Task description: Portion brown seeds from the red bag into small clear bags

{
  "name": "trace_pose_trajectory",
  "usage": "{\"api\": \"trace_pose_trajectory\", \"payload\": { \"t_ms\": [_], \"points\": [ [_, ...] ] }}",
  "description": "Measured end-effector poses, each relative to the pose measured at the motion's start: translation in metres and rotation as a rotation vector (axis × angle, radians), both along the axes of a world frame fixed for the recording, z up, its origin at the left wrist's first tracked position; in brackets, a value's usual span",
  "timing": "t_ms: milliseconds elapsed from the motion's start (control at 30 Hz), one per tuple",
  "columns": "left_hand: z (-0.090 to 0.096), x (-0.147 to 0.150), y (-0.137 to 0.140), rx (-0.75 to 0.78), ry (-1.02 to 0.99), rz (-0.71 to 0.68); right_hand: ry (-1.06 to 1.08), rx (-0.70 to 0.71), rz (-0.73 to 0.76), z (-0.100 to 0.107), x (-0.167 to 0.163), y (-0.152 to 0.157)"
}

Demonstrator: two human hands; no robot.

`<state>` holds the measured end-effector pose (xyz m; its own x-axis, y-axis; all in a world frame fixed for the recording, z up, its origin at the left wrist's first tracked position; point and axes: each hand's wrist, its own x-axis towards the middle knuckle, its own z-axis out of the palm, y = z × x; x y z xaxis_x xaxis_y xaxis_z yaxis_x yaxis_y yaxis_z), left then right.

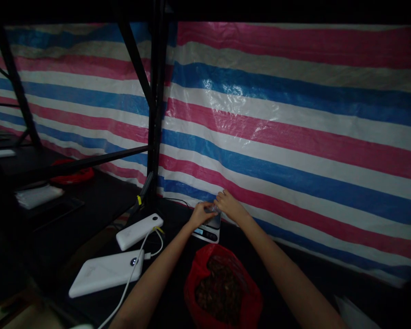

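My left hand (pixel 201 214) and my right hand (pixel 227 204) meet over a small digital scale (pixel 207 234), whose display is lit. Between their fingertips is a small clear plastic bag (pixel 212 209), pinched by both hands; what is in it is too dim to make out. The hands partly cover the scale's dark weighing plate. Nearer to me, between my forearms, an open red plastic bag (pixel 190 292) holds many small brown pieces (pixel 221 288) that I cannot identify.
Two white power banks (pixel 105 273) lie to the left, one with a white cable (pixel 126 285). A black metal rack post (pixel 154 105) rises behind them. Striped plastic sheeting (pixel 277 137) hangs along the back. White sheets (pixel 354 313) lie at the lower right.
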<state>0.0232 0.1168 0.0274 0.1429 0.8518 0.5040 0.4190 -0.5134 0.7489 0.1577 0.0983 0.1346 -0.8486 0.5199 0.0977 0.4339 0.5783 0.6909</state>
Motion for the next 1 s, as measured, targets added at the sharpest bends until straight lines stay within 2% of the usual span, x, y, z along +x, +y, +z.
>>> {"api": "trace_pose_trajectory", "payload": {
  "t_ms": [133,300,400,533,600,667,800,900,1000],
  "points": [
    [0.014,-0.013,-0.001,0.037,0.169,-0.034,0.060,0.032,-0.012,0.007,0.004,-0.008],
    [0.022,-0.013,0.006,0.065,0.569,0.088,0.161,0.036,-0.079,0.016,0.026,-0.032],
    [0.014,-0.004,0.009,0.017,0.657,0.065,0.234,-0.077,-0.127,0.014,0.048,-0.061],
    [0.010,0.003,-0.006,-0.007,0.673,0.075,0.351,-0.372,-0.106,-0.002,0.070,-0.105],
    [0.016,0.001,-0.026,0.024,0.612,0.100,0.363,-0.507,-0.099,-0.017,0.074,-0.123],
    [0.026,-0.006,-0.055,0.032,0.512,0.123,0.337,-0.580,-0.111,-0.034,0.074,-0.134],
    [0.036,-0.026,-0.129,-0.180,0.433,0.234,0.278,-0.549,-0.112,-0.063,0.066,-0.138],
    [0.023,-0.036,-0.178,-0.323,0.553,0.323,0.247,-0.451,-0.105,-0.076,0.056,-0.133],
    [0.002,-0.035,-0.204,-0.449,0.678,0.311,0.237,-0.390,-0.129,-0.083,0.044,-0.128]
  ]
}}
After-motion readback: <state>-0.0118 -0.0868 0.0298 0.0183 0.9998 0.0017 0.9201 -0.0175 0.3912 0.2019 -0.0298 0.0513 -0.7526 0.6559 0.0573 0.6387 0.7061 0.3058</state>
